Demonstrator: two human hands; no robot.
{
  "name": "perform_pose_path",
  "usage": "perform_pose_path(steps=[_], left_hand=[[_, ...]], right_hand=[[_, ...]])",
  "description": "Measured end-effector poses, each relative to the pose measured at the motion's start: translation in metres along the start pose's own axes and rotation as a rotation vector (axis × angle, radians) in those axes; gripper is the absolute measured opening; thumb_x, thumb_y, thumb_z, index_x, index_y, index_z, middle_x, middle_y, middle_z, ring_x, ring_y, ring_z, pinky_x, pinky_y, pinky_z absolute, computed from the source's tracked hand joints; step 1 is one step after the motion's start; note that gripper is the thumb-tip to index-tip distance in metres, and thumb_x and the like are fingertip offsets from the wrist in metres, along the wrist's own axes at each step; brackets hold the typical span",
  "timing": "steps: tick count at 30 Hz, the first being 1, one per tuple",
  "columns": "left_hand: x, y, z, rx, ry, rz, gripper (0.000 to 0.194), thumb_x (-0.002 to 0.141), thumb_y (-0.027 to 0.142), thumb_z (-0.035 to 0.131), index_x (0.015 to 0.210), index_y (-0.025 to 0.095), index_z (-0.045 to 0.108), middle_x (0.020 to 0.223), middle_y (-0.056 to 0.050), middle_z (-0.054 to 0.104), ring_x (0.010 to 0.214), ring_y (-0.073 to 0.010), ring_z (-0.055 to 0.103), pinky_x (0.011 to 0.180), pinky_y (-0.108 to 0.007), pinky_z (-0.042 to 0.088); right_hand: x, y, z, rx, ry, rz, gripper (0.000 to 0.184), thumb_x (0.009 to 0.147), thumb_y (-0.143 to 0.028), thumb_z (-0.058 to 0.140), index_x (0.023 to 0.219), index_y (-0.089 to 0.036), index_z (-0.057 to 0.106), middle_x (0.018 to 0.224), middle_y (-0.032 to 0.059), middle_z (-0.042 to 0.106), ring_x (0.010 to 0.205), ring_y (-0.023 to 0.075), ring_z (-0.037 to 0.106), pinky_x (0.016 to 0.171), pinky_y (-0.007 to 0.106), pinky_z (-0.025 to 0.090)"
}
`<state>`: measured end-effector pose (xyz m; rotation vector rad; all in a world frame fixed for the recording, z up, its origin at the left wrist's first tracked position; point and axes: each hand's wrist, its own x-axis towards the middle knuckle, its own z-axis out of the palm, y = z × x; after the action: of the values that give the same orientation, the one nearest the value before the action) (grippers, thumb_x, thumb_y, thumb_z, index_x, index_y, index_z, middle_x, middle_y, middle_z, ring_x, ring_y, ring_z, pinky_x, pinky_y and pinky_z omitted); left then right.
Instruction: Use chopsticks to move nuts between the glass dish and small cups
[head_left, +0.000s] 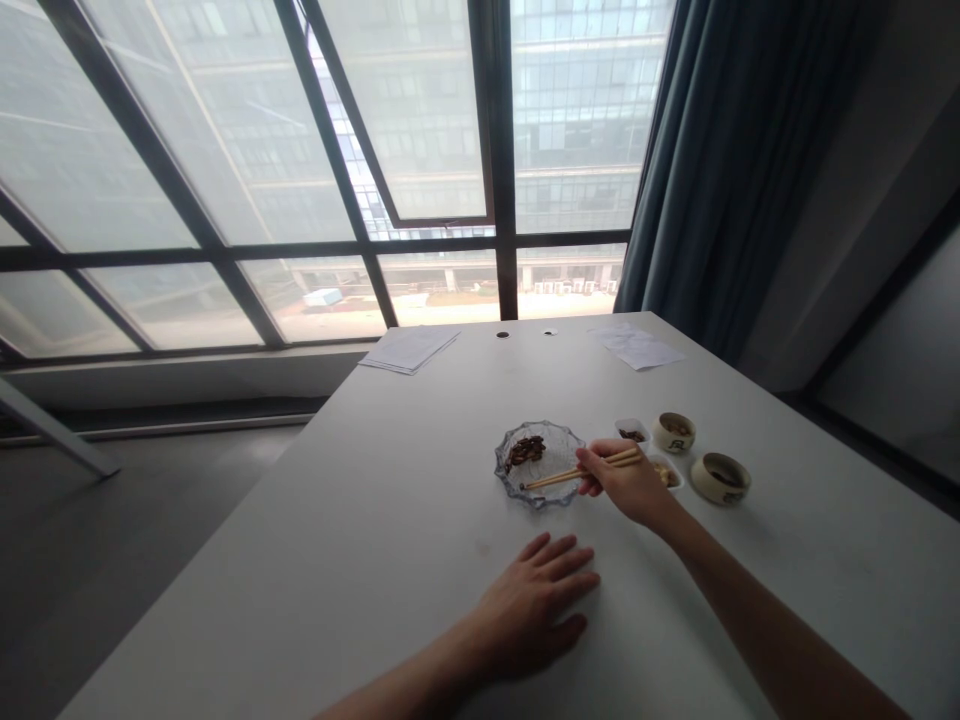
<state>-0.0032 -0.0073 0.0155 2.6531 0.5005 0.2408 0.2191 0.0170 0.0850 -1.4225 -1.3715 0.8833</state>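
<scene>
My right hand (616, 478) is closed around a pair of wooden chopsticks (559, 478). Their tips reach into a clear glass dish with a scalloped rim (551, 500), and a small dark piece (523, 486) shows at the tips. A heap of dark brown bits of food (527, 451) lies in the dish's left part. My left hand (540, 600) rests flat on the white table, fingers spread, in front of the dish and holding nothing. A small white tray of yellowish food (666, 474) sits partly hidden behind my right hand.
Right of the dish stand two beige ceramic bowls (674, 432) (721, 478) and a small white tray with dark contents (632, 432). Sheets of paper (411, 350) (639, 346) lie at the table's far corners. Windows and a dark curtain (720, 160) stand beyond.
</scene>
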Motion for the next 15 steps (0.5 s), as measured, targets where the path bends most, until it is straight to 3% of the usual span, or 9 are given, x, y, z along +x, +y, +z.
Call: perform_pose_path(steps=[3, 7, 15], left_hand=[[0.000, 0.000, 0.001, -0.004, 0.002, -0.001, 0.049, 0.099, 0.042, 0.055, 0.147, 0.034, 0.047, 0.161, 0.001, 0.042, 0.151, -0.0247, 0.033, 0.126, -0.051, 0.022], [0.000, 0.000, 0.003, -0.011, 0.006, 0.001, 0.049, 0.099, 0.042, 0.055, 0.147, 0.033, 0.048, 0.161, 0.001, 0.042, 0.151, -0.0249, 0.033, 0.126, -0.050, 0.021], [0.000, -0.001, 0.002, 0.003, 0.009, -0.001, 0.047, 0.100, 0.044, 0.054, 0.146, 0.034, 0.048, 0.161, 0.001, 0.042, 0.151, -0.0247, 0.033, 0.126, -0.050, 0.022]], right_hand=[[0.002, 0.000, -0.003, 0.030, 0.005, 0.018, 0.046, 0.086, -0.061, 0.064, 0.071, -0.018, 0.069, 0.058, 0.0055, 0.072, 0.050, 0.0180, 0.068, 0.049, 0.026, 0.052], [0.001, -0.002, -0.005, 0.088, -0.034, 0.045, 0.048, 0.082, -0.063, 0.069, 0.075, -0.016, 0.071, 0.068, 0.0083, 0.076, 0.065, 0.0243, 0.076, 0.059, 0.030, 0.060], [-0.001, 0.003, 0.007, 0.158, -0.077, 0.052, 0.050, 0.081, -0.064, 0.071, 0.082, -0.014, 0.074, 0.076, 0.0110, 0.078, 0.074, 0.0274, 0.078, 0.067, 0.035, 0.064]])
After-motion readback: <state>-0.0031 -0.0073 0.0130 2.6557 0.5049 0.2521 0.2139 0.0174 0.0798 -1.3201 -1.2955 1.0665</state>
